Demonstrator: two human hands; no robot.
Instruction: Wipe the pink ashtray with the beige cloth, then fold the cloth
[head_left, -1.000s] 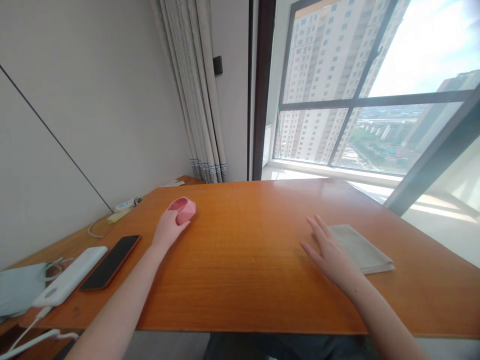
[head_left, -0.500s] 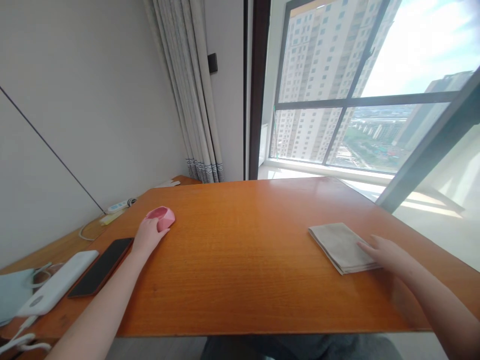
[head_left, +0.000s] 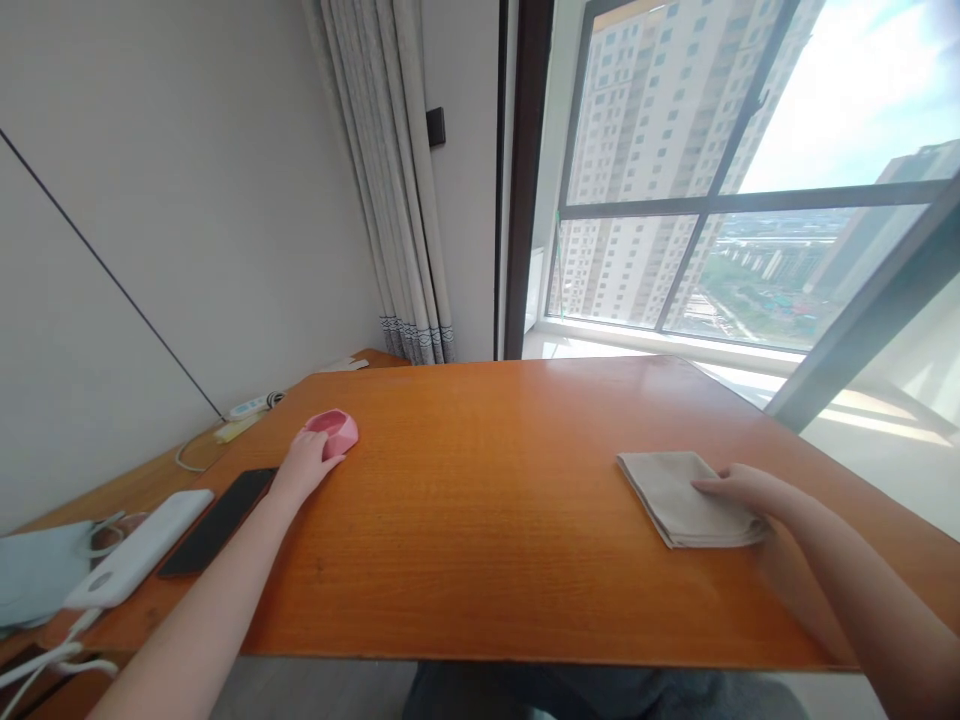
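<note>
A small pink faceted bowl point(head_left: 341, 432) sits at the left of the wooden table. My left hand point(head_left: 306, 462) grips its near rim, fingers over the edge and thumb at the outer side. Over at the right lies a folded beige cloth point(head_left: 671, 490), several layers thick. Reaching in from the right, my right hand point(head_left: 746, 490) has its fingers closed on the cloth's right part. The undersides of the fingers are hidden.
Left of my left forearm lie a black phone point(head_left: 217, 525) and a white power bank point(head_left: 142, 548) with a cable point(head_left: 82, 625). A power strip point(head_left: 251, 407) rests by the wall. The wooden table point(head_left: 480, 520) ends near my lap; a window point(head_left: 705, 200) stands beyond.
My right hand has moved left, farther over the cloth, and closed on it. My left hand stays on the bowl. The view has shifted slightly.
</note>
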